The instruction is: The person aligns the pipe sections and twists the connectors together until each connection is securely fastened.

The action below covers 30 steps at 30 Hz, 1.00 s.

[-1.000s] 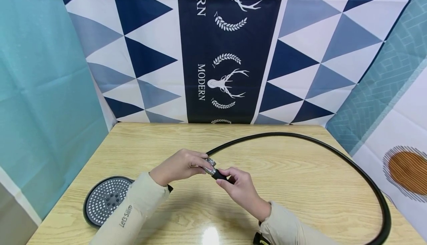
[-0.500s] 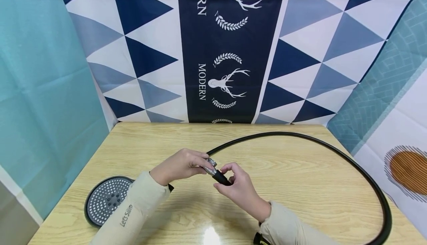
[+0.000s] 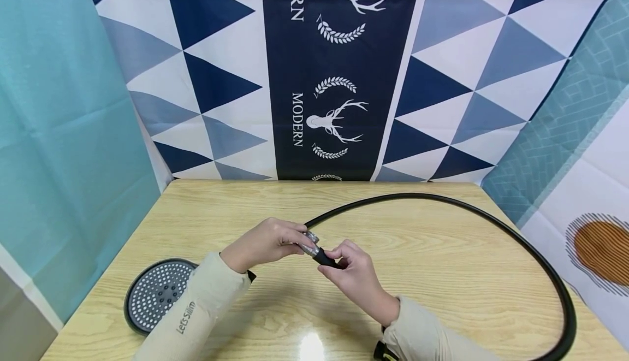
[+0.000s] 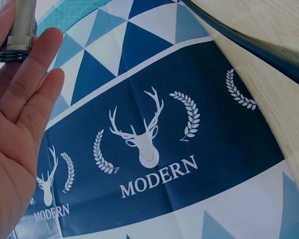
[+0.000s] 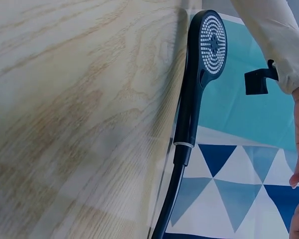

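Note:
Above the middle of the table, my left hand [image 3: 270, 245] pinches a silver metal fitting [image 3: 309, 250] between thumb and fingers. In the left wrist view this fitting [image 4: 21, 35] is a cylinder with a round end rim, and the last fingers of the hand [image 4: 20, 114] stretch out loosely. My right hand [image 3: 357, 273] pinches the black sleeve [image 3: 322, 258] in line with the fitting, thumb below and index finger above. A dark handheld shower head [image 3: 158, 295] with pale nozzles lies at the left, partly hidden by my left sleeve. The right wrist view shows its handle [image 5: 188, 114] joined to a black hose [image 5: 170, 194].
The black hose [image 3: 417, 195] arcs across the back of the wooden table [image 3: 236, 202] and down its right side. Patterned cloth [image 3: 339, 66] hangs behind the table, and a teal sheet [image 3: 73, 131] covers the left side.
Half a second ago my right fingers were spread off the black sleeve; now they pinch it again. My left hand has kept its hold on the fitting in the same place.

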Motion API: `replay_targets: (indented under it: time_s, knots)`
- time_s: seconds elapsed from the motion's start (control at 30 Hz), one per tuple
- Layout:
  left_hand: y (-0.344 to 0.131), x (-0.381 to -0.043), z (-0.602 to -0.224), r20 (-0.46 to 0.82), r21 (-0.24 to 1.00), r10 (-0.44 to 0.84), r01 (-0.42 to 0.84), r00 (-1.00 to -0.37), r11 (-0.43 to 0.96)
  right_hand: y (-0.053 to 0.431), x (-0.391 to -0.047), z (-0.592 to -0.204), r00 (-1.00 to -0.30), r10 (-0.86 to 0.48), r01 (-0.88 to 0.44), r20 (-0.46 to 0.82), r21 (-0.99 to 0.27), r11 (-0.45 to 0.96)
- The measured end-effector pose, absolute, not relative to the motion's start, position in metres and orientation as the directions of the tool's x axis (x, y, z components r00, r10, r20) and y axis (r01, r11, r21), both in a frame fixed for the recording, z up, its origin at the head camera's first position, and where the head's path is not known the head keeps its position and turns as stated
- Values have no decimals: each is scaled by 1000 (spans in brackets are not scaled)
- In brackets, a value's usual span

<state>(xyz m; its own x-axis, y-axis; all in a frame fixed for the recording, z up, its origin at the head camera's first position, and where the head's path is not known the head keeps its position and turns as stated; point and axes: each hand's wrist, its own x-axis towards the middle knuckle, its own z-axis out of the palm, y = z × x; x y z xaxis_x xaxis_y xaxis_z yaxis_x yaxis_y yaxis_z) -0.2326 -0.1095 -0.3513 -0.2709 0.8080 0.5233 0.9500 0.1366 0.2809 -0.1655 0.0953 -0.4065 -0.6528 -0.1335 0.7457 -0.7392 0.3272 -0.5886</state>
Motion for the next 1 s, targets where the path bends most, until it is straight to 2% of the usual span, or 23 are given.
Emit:
replay_targets:
  time_s: [0.43,0.7,0.87,1.0]
  knots:
    - [-111,-234,-354,544,250,803,961,-243,122,96,-165,-405,-782,-123,-618,611,-731,290]
    - [-110,-235,-355,525,274,810,953,-260,128,96,-163,-401,-882,-114,-468,458,-817,338]
    - [-108,-234,-355,491,292,822,943,-290,159,94,-162,-400,-861,-142,-497,488,-754,428]
    - [-108,-233,-353,483,284,822,942,-301,178,93,-164,-400,-823,-154,-554,546,-714,428]
